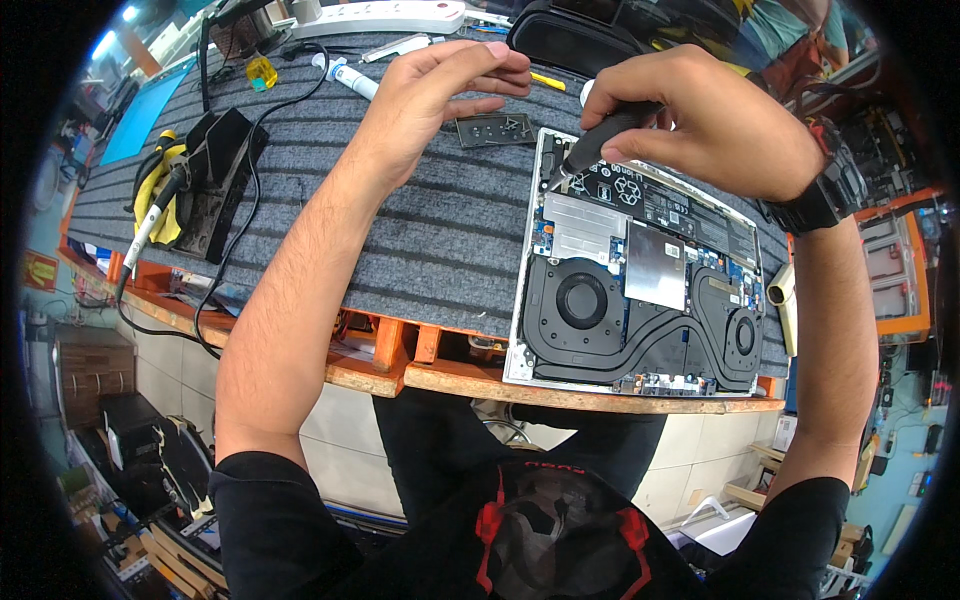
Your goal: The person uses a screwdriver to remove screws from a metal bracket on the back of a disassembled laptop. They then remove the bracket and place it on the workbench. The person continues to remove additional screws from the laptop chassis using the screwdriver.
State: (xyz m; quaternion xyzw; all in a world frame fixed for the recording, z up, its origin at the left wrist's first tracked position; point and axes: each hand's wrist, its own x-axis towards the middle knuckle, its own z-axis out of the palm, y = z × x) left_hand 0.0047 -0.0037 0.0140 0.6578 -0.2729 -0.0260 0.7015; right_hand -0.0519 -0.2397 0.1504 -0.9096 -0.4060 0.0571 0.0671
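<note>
An opened laptop (655, 272) lies on the grey striped mat, its insides facing up, with two fans, heat pipes and a black battery (690, 222) along the far side. My right hand (690, 115) is wrapped round a black-handled screwdriver (612, 138). Its tip comes down at the laptop's far left corner, beside the battery. Left of the laptop, my left hand (440, 90) hovers over the mat with its fingers stretched and apart, holding nothing. Just beyond those fingers sits a small dark tray (493, 131) with several screws in it.
A soldering iron (155, 222) rests by a black stand (215, 165) at the left, its cable (256, 170) crossing the mat. A syringe (348, 78), a yellow cube (261, 73), a white power strip (380, 16) and a black case (560, 45) lie at the back.
</note>
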